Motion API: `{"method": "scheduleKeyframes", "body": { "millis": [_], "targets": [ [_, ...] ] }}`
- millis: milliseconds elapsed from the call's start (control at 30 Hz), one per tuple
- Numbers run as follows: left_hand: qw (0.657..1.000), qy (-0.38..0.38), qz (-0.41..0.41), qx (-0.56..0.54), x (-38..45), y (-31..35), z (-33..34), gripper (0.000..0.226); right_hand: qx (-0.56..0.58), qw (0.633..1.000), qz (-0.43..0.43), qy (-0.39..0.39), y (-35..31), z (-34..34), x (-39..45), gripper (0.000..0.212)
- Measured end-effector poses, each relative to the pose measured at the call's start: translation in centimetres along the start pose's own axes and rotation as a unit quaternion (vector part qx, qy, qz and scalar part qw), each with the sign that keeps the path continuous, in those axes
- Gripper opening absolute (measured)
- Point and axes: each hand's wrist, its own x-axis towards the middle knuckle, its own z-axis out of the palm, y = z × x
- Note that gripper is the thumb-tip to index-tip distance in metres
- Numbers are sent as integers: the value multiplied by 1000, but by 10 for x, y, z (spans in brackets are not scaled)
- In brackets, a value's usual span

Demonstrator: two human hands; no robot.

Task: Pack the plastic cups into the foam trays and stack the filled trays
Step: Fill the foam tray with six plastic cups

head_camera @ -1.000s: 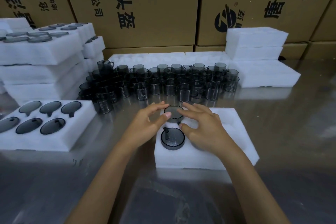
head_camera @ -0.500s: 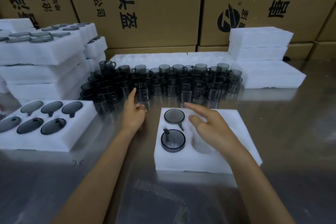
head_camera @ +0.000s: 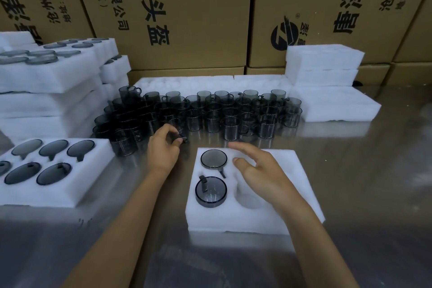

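1. Fingers (head_camera: 174, 134) of the left hand (head_camera: 162, 149) curl round a dark cup (head_camera: 181, 137) at the near edge of the loose cups (head_camera: 210, 112), pinching it by the handle side; the cup's body is mostly hidden behind the hand.
2. Fingers (head_camera: 240, 147) of the right hand (head_camera: 259, 170) lie spread and relaxed, holding nothing, hovering over the middle of the near foam tray (head_camera: 301, 170).
3. In that tray's left column sit two cups: the far cup (head_camera: 214, 158) and the near cup (head_camera: 211, 192), each sunk in its own pocket. An unfilled pocket (head_camera: 249, 199) shows just beside the near cup, partly under the right wrist.
4. The tray rests on a shiny metal table (head_camera: 374, 194).
5. To the left lies a filled tray (head_camera: 88, 170) with dark cups in its pockets; behind it rises a stack of filled trays (head_camera: 46, 82).
6. Further right, bare foam trays (head_camera: 325, 65) are piled, with cardboard boxes (head_camera: 187, 7) along the back.
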Motion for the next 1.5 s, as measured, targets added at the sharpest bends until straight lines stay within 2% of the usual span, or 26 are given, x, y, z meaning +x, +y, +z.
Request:
{"method": "scheduleKeyframes", "body": {
  "millis": [133,267,300,467,600,833,1033,1167,1333,1500],
  "targets": [
    [995,36,73,-58,-21,9,-5,28,10,1000,-10,14,-5,0,-2,34],
    [989,14,103,-103,-43,44,-11,75,40,998,-25,49,-14,-2,-5,33],
    [987,5,114,-116,-49,55,-13,81,54,996,-30,63,-16,-3,-5,32],
    [967,-41,222,-118,-75,91,-17,69,167,976,-75,114,-28,-17,-9,28],
    [963,-81,203,-158,-86,107,-12,66,205,967,-84,125,-29,-32,-14,18],
    [966,-179,160,-101,-82,103,-4,67,85,983,-69,148,-14,-36,-6,2],
    [961,-238,133,-51,-80,96,1,70,-14,989,-45,140,-3,-41,-2,12],
    [961,-248,125,-5,-80,93,3,73,-38,992,-36,118,1,-40,-3,14],
    [957,-266,103,47,-80,93,2,76,-117,983,-50,132,4,-43,-2,16],
    [949,-265,143,95,-81,91,1,61,-235,963,-4,131,5,-42,-2,13]
  ]
}}
